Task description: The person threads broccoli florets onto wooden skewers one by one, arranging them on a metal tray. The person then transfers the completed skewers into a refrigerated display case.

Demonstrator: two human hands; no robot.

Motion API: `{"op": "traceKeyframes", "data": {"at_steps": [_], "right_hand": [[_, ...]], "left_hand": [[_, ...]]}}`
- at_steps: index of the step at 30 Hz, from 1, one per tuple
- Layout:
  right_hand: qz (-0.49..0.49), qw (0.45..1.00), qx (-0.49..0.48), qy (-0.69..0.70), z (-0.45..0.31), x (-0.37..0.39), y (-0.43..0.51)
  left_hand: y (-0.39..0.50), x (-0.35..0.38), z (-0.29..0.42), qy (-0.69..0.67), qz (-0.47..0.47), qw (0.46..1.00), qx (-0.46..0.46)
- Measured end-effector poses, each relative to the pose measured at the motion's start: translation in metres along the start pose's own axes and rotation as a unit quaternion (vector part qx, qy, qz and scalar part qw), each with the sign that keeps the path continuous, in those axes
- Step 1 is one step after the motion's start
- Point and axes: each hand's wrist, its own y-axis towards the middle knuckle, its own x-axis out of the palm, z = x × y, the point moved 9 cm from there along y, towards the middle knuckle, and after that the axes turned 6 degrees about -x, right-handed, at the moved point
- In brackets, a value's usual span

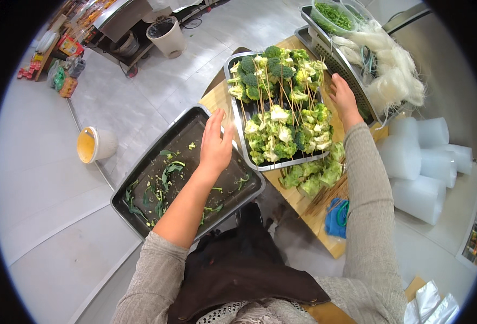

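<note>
A metal tray (235, 109) stands on a wooden board, filled with broccoli florets (281, 129) on thin wooden skewers in two rows. To its left, my left hand (216, 146) hovers with fingers extended, over the edge of a dark tray (198, 162) that holds broccoli leaves and crumbs. My right hand (342, 97) is at the right side of the skewer tray, fingers apart and holding nothing. Below the skewer tray lie broccoli stems (315, 174), a bundle of bare skewers (327, 196) and a blue packet (336, 218) with a green band.
At the upper right stand stacked trays with white stringy bundles (392, 73) and a tub of chopped greens (332, 17). Translucent plastic containers (420, 194) stand on the right. A white bucket (100, 144) and a lined bin (167, 36) are on the floor. Plastic bags (433, 303) lie lower right.
</note>
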Motion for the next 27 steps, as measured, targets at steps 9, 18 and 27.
{"op": "traceKeyframes", "data": {"at_steps": [9, 18, 27], "right_hand": [[-0.105, 0.987, -0.076, -0.097, -0.006, 0.073, 0.045], [-0.103, 0.954, -0.030, -0.281, 0.017, 0.065, 0.064], [-0.018, 0.987, 0.157, 0.040, 0.019, 0.062, 0.026]], "left_hand": [[0.085, 0.059, 0.001, -0.065, 0.009, 0.995, -0.079], [0.080, 0.061, 0.007, -0.016, 0.066, 0.997, -0.031], [0.079, 0.065, 0.002, 0.012, 0.042, 0.998, -0.050]]}}
